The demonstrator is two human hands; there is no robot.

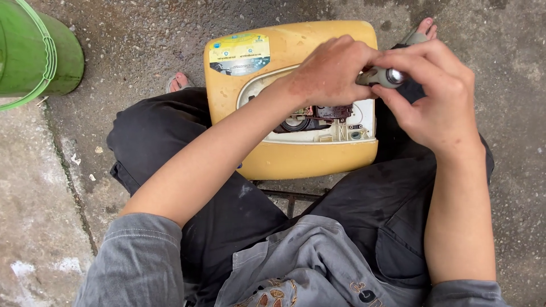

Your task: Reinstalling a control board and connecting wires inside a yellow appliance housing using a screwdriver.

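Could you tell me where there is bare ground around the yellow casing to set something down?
Bare concrete lies between the green bucket and the yellow casing, and right of the right hand. It is crowded at the casing's open panel, where the left hand and right hand meet on a small grey part.

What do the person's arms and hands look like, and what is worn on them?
Both arms are bare from above the elbow down. Grey sleeves are pushed up on the upper arms. The left hand has dark smudges like grease on its back; the right hand looks cleaner. No gloves, watch or rings show.
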